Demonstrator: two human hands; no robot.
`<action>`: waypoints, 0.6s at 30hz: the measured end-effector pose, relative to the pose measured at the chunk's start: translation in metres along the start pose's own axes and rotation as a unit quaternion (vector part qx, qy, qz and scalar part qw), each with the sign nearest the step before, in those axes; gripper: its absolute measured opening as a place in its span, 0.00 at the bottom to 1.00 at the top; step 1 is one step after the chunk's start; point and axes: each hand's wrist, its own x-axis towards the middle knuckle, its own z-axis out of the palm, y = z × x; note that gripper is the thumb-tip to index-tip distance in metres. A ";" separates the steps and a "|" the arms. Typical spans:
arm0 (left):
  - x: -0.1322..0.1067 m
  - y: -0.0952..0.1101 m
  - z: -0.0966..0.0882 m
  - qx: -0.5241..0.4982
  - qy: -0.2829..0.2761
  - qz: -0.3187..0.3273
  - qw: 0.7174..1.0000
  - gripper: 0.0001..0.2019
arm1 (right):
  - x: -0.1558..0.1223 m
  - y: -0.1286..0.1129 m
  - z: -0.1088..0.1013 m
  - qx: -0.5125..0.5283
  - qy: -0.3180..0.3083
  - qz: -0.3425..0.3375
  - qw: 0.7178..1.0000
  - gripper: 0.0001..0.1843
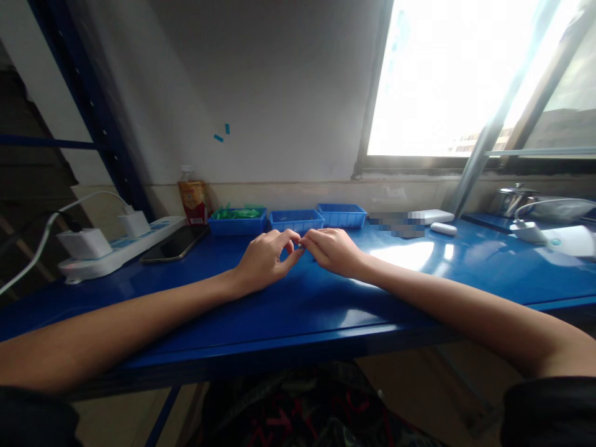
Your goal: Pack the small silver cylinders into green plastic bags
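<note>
My left hand (267, 261) and my right hand (336, 250) meet fingertip to fingertip just above the blue tabletop (298, 310). Thumb and index finger of the left are pinched together on something tiny, of which only a small pale and dark speck shows. The fingers of the right are closed at the same spot, and what lies between them is hidden. Behind the hands stand a blue bin (297, 220) and, to its right, another blue bin (342, 215). A third blue bin (238, 222) on the left holds green pieces (237, 212).
On the left lie a white power strip (125, 245) with plugged-in chargers and a dark phone (174, 243). A drink bottle (192, 195) stands by the wall. A white case (443, 229), a white box (433, 216) and a metal pot (512, 200) are on the right.
</note>
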 end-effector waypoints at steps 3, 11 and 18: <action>0.002 -0.003 0.000 -0.039 0.002 -0.025 0.999 0.13 | -0.001 -0.002 -0.002 0.014 0.009 0.011 1.000 0.11; 0.007 -0.001 -0.003 -0.169 -0.047 -0.053 0.983 0.20 | -0.001 -0.004 -0.007 -0.019 0.053 -0.055 0.997 0.07; 0.007 -0.001 -0.003 -0.165 -0.032 -0.076 0.983 0.19 | 0.000 -0.002 -0.005 -0.031 0.069 -0.048 0.996 0.08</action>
